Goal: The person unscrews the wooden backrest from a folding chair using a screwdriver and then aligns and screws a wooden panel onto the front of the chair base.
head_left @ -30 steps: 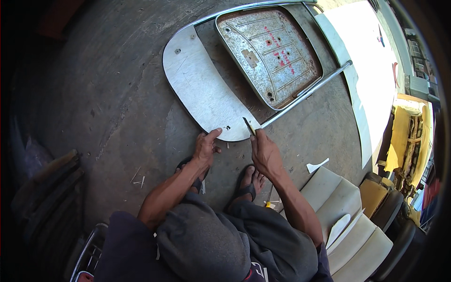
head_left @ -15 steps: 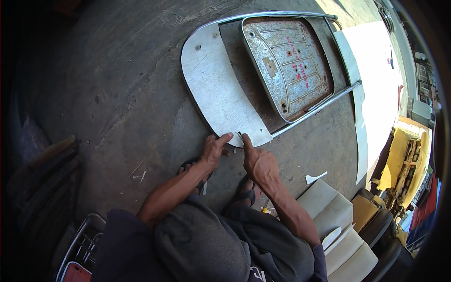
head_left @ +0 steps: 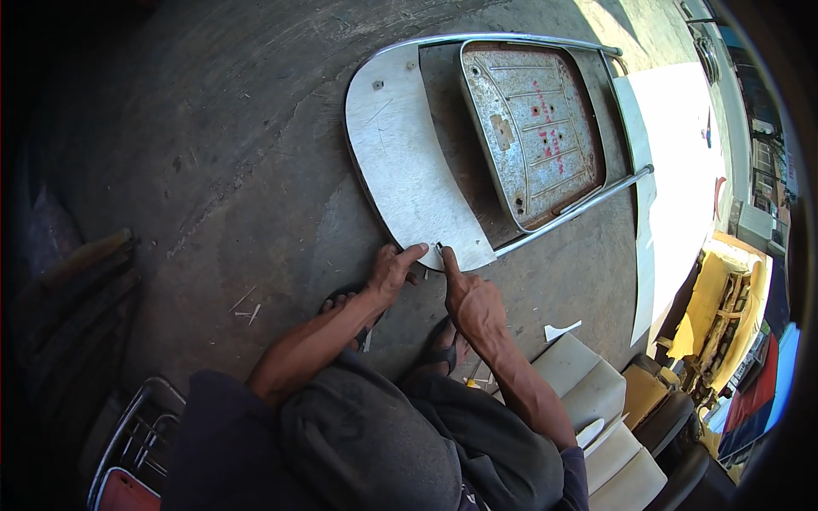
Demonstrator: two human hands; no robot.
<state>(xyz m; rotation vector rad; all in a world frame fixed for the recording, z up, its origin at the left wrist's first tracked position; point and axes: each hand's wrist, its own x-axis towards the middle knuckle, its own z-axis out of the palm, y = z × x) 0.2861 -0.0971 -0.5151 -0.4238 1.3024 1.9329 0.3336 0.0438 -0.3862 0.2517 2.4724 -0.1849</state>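
Observation:
A pale, curved chair backrest panel (head_left: pixel 409 145) lies across the rounded end of a chrome tube chair frame (head_left: pixel 511 37) on the floor. My left hand (head_left: pixel 394 274) grips the panel's near edge, thumb on top and the other fingers curled at the edge and partly hidden. Just to its right, my right hand (head_left: pixel 474 300) has its index finger stretched onto the panel, the tip against a small dark spot or fitting (head_left: pixel 440 249). Its other fingers are folded, and whatever they hold is hidden. Within the frame sits a rusty metal seat pan (head_left: pixel 528 128) with red markings.
A large white sheet (head_left: pixel 677 128) lies right of the frame. Cream padded cushions (head_left: pixel 579 379) are beside my right leg, with torn yellow foam seating (head_left: pixel 724 315) beyond. Another chrome frame (head_left: pixel 128 426) stands at lower left. White scraps (head_left: pixel 562 330) lie on the concrete floor (head_left: pixel 230 170).
The view has shifted a little, so the chair frame sits slightly lower and farther right in the picture. Both hands keep nearly the same places on the panel.

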